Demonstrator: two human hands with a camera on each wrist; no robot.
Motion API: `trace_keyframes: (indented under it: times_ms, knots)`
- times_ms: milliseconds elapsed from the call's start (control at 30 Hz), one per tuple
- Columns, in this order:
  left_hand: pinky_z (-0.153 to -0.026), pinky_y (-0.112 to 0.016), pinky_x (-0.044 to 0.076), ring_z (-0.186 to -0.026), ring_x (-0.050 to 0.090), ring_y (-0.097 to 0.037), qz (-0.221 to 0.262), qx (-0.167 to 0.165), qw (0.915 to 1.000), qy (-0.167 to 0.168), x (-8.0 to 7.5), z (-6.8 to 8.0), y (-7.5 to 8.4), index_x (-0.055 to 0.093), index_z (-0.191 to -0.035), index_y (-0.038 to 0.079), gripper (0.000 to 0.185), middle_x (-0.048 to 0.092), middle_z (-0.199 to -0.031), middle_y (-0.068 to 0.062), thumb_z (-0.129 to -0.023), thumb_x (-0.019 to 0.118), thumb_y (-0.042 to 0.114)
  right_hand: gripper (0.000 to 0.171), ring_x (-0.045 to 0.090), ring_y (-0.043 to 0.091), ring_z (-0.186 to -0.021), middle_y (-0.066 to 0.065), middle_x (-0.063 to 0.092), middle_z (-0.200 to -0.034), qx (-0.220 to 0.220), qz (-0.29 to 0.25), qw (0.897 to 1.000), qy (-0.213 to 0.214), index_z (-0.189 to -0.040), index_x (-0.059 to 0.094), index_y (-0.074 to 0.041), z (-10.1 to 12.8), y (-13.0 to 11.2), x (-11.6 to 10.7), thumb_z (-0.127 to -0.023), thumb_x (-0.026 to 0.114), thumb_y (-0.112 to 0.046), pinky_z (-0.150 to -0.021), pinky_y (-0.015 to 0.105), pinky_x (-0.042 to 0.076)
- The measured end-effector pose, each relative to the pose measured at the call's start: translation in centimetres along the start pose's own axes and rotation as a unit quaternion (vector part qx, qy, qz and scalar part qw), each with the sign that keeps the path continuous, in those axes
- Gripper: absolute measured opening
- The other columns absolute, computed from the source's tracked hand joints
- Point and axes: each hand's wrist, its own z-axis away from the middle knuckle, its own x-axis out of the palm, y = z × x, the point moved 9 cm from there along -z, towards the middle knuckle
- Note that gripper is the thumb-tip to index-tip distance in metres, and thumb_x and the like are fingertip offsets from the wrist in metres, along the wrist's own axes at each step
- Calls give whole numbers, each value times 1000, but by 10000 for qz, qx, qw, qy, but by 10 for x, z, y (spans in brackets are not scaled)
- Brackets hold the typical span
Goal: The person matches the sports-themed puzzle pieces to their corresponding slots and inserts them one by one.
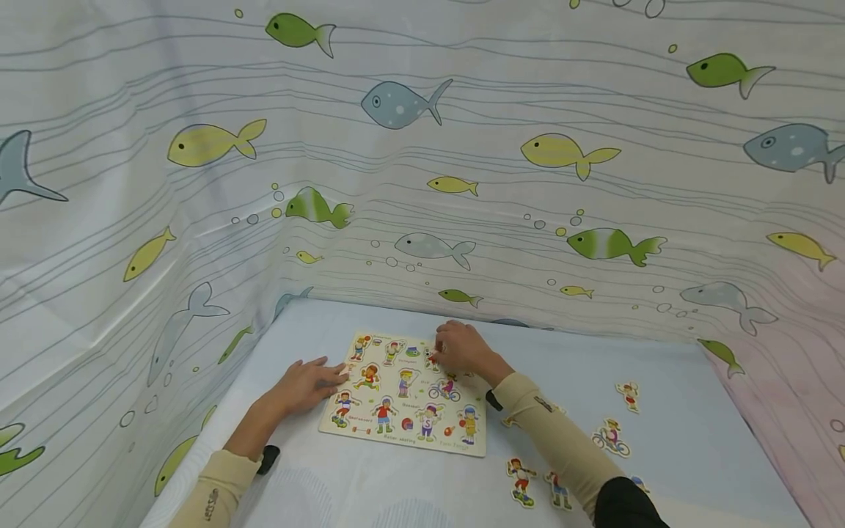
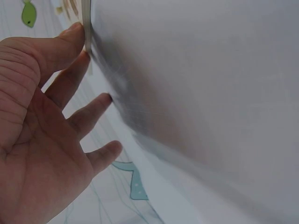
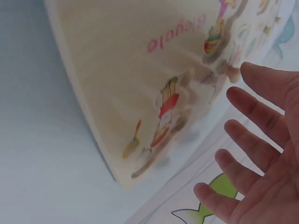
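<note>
A cream puzzle board [image 1: 417, 446] printed with children playing sports lies on the white-blue table. My left hand [image 1: 309, 383] is at its left edge, fingers stretched out; in the left wrist view the thumb and forefinger of that hand [image 2: 42, 112] touch the board's edge [image 2: 87, 23]. Over the upper right part of the board, my right hand [image 1: 462, 347] is beside a small figure [image 1: 431, 359]. Seen from the right wrist, that hand [image 3: 261, 140] has its fingers spread and loosely bent, thumb and forefinger apart, near the board [image 3: 103, 70].
Loose figure pieces lie right of the board: a cyclist [image 1: 611, 438], a skateboarder [image 1: 521, 482], a red-clad figure [image 1: 629, 397] and one in boots [image 1: 560, 493]. More are partly hidden by the right forearm. A fish-print curtain [image 1: 422, 205] stands behind the table.
</note>
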Motion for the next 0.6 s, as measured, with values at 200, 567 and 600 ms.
trace_keyframes:
  times_ms: [200, 567, 600]
  knots:
    - [-98, -77, 24, -130, 43, -50, -19, 2, 10000, 38, -1, -1, 1, 69, -125, 12, 35, 60, -136, -7, -90, 71, 16, 12, 54, 27, -117, 9, 65, -124, -153, -365, 9990, 225, -92, 75, -13, 11, 1, -20, -89, 75, -25, -96, 50, 46]
    - [-99, -77, 23, -131, 42, -50, -12, -71, 10000, -40, 2, -1, -1, 69, -125, 13, 35, 59, -137, -7, -90, 71, 17, 14, 48, 29, -128, 11, 61, -132, -271, -293, 9981, 459, -96, 74, -14, 38, 3, -51, -89, 75, -26, -103, 52, 41]
    - [-99, -77, 23, -131, 42, -50, -9, -87, 10000, -40, 2, -1, -1, 70, -125, 13, 35, 59, -137, -7, -90, 71, 17, 14, 48, 30, -129, 11, 61, -132, -260, -299, 9980, 490, -96, 73, -14, 40, 3, -53, -89, 75, -26, -104, 53, 40]
